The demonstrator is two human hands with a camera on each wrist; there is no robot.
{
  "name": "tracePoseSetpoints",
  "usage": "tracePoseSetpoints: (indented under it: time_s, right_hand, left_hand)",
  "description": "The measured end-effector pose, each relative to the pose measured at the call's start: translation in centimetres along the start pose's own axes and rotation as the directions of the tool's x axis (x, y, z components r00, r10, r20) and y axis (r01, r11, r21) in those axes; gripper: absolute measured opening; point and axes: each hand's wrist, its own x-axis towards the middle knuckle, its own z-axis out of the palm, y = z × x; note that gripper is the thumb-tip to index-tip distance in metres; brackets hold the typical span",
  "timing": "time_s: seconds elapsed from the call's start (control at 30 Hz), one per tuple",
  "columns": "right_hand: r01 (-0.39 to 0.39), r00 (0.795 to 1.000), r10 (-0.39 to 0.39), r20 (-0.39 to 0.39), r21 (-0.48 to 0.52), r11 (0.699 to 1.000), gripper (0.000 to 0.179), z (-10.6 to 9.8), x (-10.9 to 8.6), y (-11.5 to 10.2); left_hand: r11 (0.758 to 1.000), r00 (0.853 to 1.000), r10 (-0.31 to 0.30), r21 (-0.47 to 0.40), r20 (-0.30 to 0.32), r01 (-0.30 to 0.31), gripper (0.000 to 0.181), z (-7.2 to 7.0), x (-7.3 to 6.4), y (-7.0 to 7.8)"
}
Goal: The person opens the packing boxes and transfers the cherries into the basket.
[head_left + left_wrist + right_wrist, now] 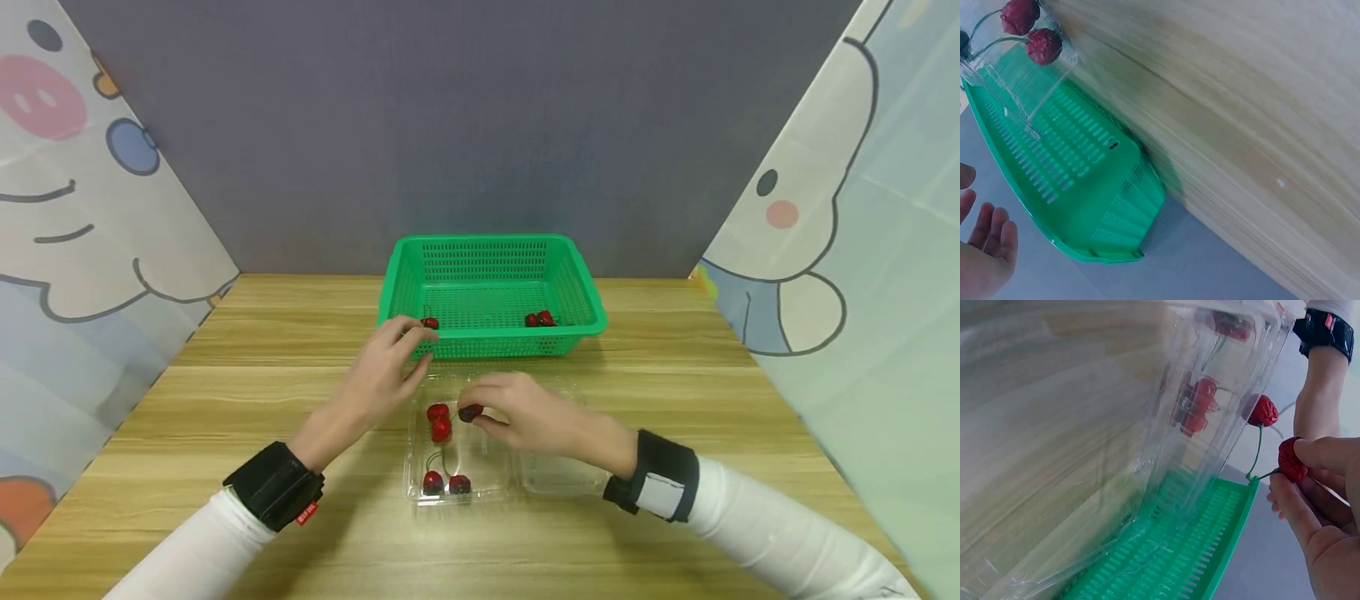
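Observation:
My right hand (536,412) pinches a dark red cherry (1292,460) between thumb and fingers, above the clear plastic box (483,467). In the right wrist view its green stem joins that of a second cherry (1264,411), which hangs beside it. Several red cherries (441,429) lie in the left half of the box, two of them near its front edge. My left hand (382,367) hovers by the front left corner of the green basket (495,344), fingers loosely bent, with nothing seen in it. The left wrist view shows its fingers (1007,240) apart from the basket.
A few cherries (545,318) with stems lie in the basket's front right, and a red cherry (430,323) at its front left. The clear lid half (562,475) lies open on the wooden table (300,333). A grey panel (480,125) stands behind.

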Motion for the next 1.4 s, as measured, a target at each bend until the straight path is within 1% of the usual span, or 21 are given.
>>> tracePoseSetpoints:
  time_s: [0.13,0.27,0.37,0.43,0.6,0.7,0.77,0.87,0.97,1.03,1.13,1.2,1.27,1.33,1.4]
  right_hand:
    - [-0.011,0.999,0.011,-0.030,0.001,1.000,0.022,-0.4,-0.1,0.3]
    - [-0.037,0.998,0.037,-0.052,-0.015,0.999,0.020,-1.0,-0.1,0.5]
    - [-0.050,0.996,0.048,-0.069,-0.033,0.998,0.020,-1.5,-0.1,0.7]
    - [-0.056,0.995,0.053,-0.083,-0.033,0.998,0.021,-1.8,-0.1,0.9]
    - [-0.052,0.988,0.050,-0.143,-0.009,0.999,0.025,-2.7,-0.1,1.3]
    - [-0.049,0.982,0.046,-0.184,-0.010,0.999,0.026,-3.2,-0.2,1.5]
    - [-0.056,0.978,0.049,-0.205,-0.025,0.998,0.025,-3.6,-0.3,1.7]
    - [-0.083,0.972,0.071,-0.224,-0.047,0.995,0.025,-4.2,-0.4,2.0]
    - [-0.114,0.967,0.100,-0.235,-0.045,0.992,0.025,-4.7,-0.4,2.3]
    - [-0.127,0.965,0.115,-0.238,-0.038,0.991,0.025,-5.1,-0.3,2.5]
    - [-0.139,0.963,0.128,-0.238,-0.029,0.990,0.024,-5.5,-0.3,2.6]
    - [-0.151,0.961,0.141,-0.238,-0.026,0.988,0.023,-5.7,-0.4,2.8]
    - [-0.168,0.959,0.157,-0.238,-0.029,0.985,0.023,-5.9,-0.5,3.0]
    - [-0.188,0.954,0.172,-0.245,-0.042,0.981,0.024,-6.0,-0.6,3.2]
    - [-0.206,0.949,0.186,-0.255,-0.054,0.977,0.025,-6.2,-0.8,3.4]
  left_hand:
    - [1.000,1.000,-0.008,-0.002,-0.006,0.008,0.034,0.0,-0.2,0.4]
    - [1.000,0.999,-0.010,-0.009,-0.042,0.009,0.034,0.0,-0.4,0.7]
    - [1.000,0.997,-0.003,-0.018,-0.077,0.002,0.032,0.1,-0.5,0.7]
    - [0.999,0.996,-0.002,-0.033,-0.088,-0.001,0.028,0.2,-0.6,0.7]
    - [0.997,0.996,-0.009,-0.081,-0.085,0.002,0.020,0.1,-0.7,0.9]
    - [0.995,0.997,0.028,-0.098,-0.077,-0.035,0.017,0.1,-0.7,1.0]
    - [0.990,0.995,0.075,-0.114,-0.064,-0.082,0.015,0.1,-0.7,1.2]
    - [0.978,0.988,0.152,-0.137,-0.024,-0.154,0.012,0.3,-0.6,1.6]
    - [0.965,0.977,0.213,-0.160,0.026,-0.206,0.011,0.6,-0.8,2.1]
    - [0.956,0.968,0.245,-0.184,0.055,-0.231,0.010,0.8,-0.8,2.3]
    - [0.937,0.951,0.298,-0.217,0.087,-0.274,0.012,1.2,-1.1,2.8]
    - [0.925,0.935,0.334,-0.233,0.117,-0.301,0.016,1.5,-1.2,3.1]
    - [0.914,0.917,0.367,-0.241,0.154,-0.326,0.016,1.8,-1.2,3.4]
    - [0.909,0.897,0.388,-0.246,0.212,-0.335,0.011,2.0,-1.2,3.8]
    - [0.910,0.874,0.394,-0.252,0.283,-0.328,0.009,2.2,-1.1,4.1]
